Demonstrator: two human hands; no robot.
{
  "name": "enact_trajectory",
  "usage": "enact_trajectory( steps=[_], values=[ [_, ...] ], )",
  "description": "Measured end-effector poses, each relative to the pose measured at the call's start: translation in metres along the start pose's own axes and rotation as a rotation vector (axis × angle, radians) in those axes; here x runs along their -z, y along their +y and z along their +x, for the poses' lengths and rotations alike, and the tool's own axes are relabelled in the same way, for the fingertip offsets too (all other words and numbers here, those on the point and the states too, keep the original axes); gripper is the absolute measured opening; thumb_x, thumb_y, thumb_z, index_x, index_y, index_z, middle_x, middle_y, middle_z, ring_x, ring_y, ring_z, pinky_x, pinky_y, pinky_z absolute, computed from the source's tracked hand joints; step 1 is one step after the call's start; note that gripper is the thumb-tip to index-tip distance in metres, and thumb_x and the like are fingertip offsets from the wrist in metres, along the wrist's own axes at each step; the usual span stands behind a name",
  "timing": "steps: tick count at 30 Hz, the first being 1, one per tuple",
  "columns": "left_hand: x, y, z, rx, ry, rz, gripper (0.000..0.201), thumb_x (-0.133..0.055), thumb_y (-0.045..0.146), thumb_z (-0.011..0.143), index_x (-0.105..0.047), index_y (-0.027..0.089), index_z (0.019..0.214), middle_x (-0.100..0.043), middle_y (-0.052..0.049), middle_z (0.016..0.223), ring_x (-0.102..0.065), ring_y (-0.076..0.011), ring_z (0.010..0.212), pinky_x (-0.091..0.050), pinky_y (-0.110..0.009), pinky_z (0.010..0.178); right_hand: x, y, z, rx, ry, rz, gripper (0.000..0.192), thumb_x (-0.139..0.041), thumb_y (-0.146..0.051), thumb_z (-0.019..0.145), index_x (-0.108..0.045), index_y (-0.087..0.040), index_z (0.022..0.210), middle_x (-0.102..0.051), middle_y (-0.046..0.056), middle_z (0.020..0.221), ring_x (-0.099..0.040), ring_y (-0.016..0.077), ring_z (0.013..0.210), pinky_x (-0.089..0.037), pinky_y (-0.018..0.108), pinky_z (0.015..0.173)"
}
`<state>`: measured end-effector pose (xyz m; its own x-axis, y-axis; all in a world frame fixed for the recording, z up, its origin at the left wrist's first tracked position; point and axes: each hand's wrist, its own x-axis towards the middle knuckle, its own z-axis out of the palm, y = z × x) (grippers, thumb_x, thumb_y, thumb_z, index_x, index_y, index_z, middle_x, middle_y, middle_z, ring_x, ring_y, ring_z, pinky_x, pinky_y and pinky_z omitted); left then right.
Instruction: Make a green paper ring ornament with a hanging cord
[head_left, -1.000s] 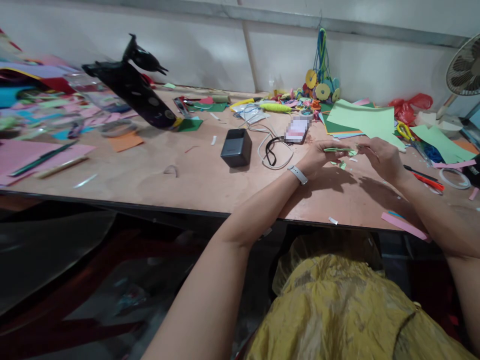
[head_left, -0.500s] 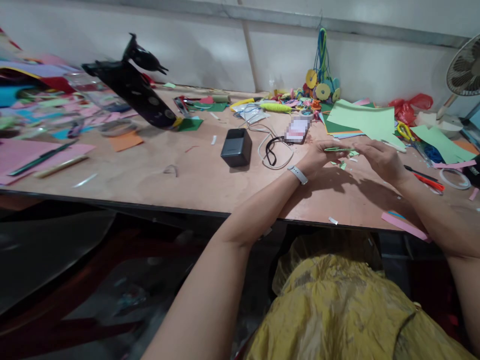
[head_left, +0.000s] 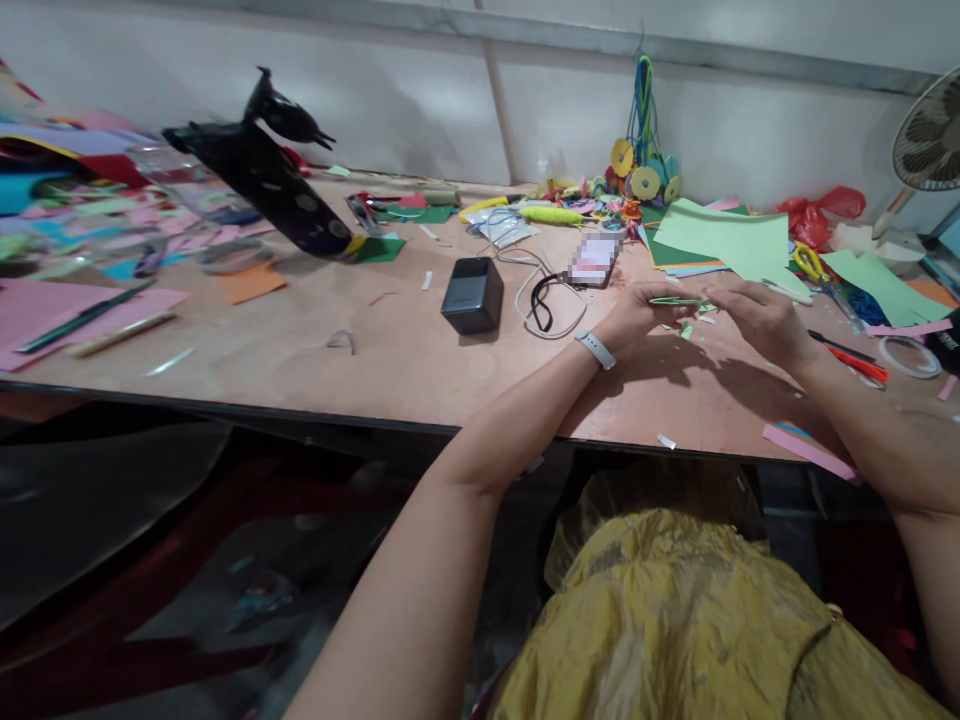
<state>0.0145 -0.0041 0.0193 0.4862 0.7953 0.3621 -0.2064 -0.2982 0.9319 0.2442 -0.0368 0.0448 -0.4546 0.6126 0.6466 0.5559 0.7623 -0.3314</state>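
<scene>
Looking down from your head, you faced a long brown worktop (head_left: 315, 350) littered with craft paper. At the far left lay pink paper sheets (head_left: 45, 315) with a green pencil across them, and behind them a black glue gun (head_left: 262, 170) stood tilted on its stand. Moving right, a small dark box (head_left: 472, 293) sat near the middle, with a looped white cable (head_left: 536, 290) just beside it.

Your left hand (head_left: 637, 315), a pale band at its wrist, had its fingers closed on one end of a thin green paper strip (head_left: 675, 300), held just above the worktop. Your right hand (head_left: 765, 318) met it from the other side, fingers pinched together at the strip's right end, though how firmly they gripped was too small to tell. Tiny green scraps (head_left: 686, 328) lay directly beneath, which suggested trimming was already done and the strip was being shaped; it looked narrow and flat, not yet joined to anything.

Further right were light green sheets (head_left: 735, 240), yellow-handled scissors (head_left: 810, 263), a red-handled tool (head_left: 859, 362), a pink strip (head_left: 810, 452) at the near edge, and a fan (head_left: 930, 140) in the corner.
</scene>
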Motion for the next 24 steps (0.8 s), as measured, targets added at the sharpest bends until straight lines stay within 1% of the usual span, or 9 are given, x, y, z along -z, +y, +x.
enact_trajectory(
  steps=[5, 9, 16, 20, 24],
  values=[
    [0.0005, -0.0013, -0.0001, 0.001, -0.002, -0.024, 0.048, -0.097, 0.053, 0.064, -0.087, 0.019, 0.095, -0.08, -0.009, 0.094, -0.074, -0.017, 0.086, -0.062, -0.029, 0.075, 0.001, -0.0026, 0.0009, 0.017, -0.005, 0.01, 0.026, -0.057, -0.04, 0.105, -0.081, -0.03, 0.107, -0.082, 0.008, 0.111, -0.076, 0.0279, 0.11, -0.063, 0.049, 0.1],
    [0.0, -0.0033, -0.0011, 0.033, 0.019, -0.05, 0.048, -0.099, 0.05, 0.061, -0.086, 0.018, 0.095, -0.081, -0.009, 0.098, -0.075, -0.018, 0.089, -0.062, -0.031, 0.08, 0.0042, -0.0027, 0.0011, -0.014, -0.048, 0.009, 0.021, -0.062, -0.039, 0.103, -0.081, -0.031, 0.108, -0.082, 0.007, 0.11, -0.076, 0.0286, 0.11, -0.063, 0.05, 0.099],
    [0.001, -0.0089, -0.0019, 0.053, 0.045, -0.071, 0.05, -0.097, 0.049, 0.066, -0.085, 0.014, 0.1, -0.081, -0.012, 0.098, -0.076, -0.0198, 0.088, -0.062, -0.032, 0.075, 0.007, -0.0008, 0.0011, 0.02, -0.109, -0.076, 0.026, -0.055, -0.04, 0.106, -0.079, -0.033, 0.111, -0.082, 0.006, 0.113, -0.074, 0.0274, 0.113, -0.062, 0.048, 0.101],
    [-0.0002, -0.0063, -0.0025, 0.06, 0.055, -0.085, 0.053, -0.098, 0.051, 0.062, -0.086, 0.015, 0.098, -0.081, -0.012, 0.096, -0.076, -0.0196, 0.087, -0.061, -0.031, 0.074, 0.0061, 0.0007, 0.0006, 0.046, -0.096, -0.064, 0.027, -0.054, -0.042, 0.106, -0.079, -0.032, 0.109, -0.081, 0.008, 0.111, -0.074, 0.0284, 0.111, -0.062, 0.05, 0.099],
    [-0.0012, -0.0041, -0.0026, 0.048, 0.059, -0.078, 0.051, -0.099, 0.05, 0.061, -0.086, 0.017, 0.097, -0.081, -0.01, 0.097, -0.076, -0.0187, 0.088, -0.062, -0.031, 0.077, 0.0039, 0.0061, -0.0019, 0.023, -0.081, -0.077, 0.026, -0.053, -0.039, 0.106, -0.079, -0.034, 0.109, -0.081, 0.006, 0.108, -0.074, 0.0279, 0.11, -0.061, 0.049, 0.099]
  ],
)
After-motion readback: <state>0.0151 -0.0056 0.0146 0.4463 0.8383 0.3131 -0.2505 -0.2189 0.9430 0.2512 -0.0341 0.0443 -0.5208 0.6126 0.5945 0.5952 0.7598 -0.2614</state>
